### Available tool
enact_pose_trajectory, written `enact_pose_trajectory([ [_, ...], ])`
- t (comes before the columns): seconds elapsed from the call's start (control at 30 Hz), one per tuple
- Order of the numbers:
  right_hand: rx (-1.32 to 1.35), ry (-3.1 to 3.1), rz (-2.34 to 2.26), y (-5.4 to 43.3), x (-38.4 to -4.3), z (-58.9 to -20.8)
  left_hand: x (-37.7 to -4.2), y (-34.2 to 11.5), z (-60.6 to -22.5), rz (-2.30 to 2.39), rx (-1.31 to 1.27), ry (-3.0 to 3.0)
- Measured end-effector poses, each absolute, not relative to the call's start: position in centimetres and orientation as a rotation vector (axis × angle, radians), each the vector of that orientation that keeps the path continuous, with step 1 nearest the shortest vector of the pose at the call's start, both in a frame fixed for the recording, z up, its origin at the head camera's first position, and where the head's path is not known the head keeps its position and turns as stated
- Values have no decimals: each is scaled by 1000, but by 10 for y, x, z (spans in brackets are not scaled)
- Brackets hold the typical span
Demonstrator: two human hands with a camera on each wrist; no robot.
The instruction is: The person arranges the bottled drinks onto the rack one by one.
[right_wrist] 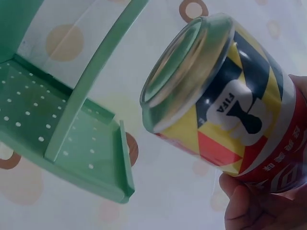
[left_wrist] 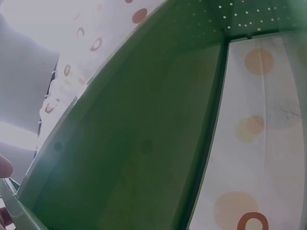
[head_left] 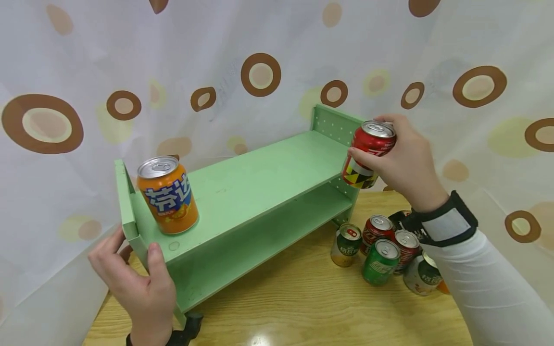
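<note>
Your right hand (head_left: 404,158) is gripping the red can (head_left: 368,154) with its fingers (head_left: 368,166) curled round the smooth metal wall, holding it in the air just off the far right end of the green shelf (head_left: 259,187), its long axis leaning slightly off upright and the shelf's flat top board lying to its left. Your left hand (head_left: 138,283) is clasping the shelf's near left end panel, thumb (head_left: 157,262) on the front and fingers behind, with the orange can (head_left: 168,194) standing upright on the matte painted top just beside it, and more cans (head_left: 381,252) are clustering on the wood-grain table (head_left: 294,298) below your right wrist
</note>
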State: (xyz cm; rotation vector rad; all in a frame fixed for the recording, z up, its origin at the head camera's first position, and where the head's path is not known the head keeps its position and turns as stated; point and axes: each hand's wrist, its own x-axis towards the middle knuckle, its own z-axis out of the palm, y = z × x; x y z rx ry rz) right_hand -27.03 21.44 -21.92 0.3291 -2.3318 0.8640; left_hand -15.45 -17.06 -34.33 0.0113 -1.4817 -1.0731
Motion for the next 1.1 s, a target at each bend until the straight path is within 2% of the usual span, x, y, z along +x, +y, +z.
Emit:
enact_pose_trajectory([
  [0.63,518,-2397,907,165,-303,-215,-152,-176,-345,-1063,14,-1504],
  [1.1,513,-2462,931,151,-314,-220,-155,-175,-345,-1044,-16,-1502],
])
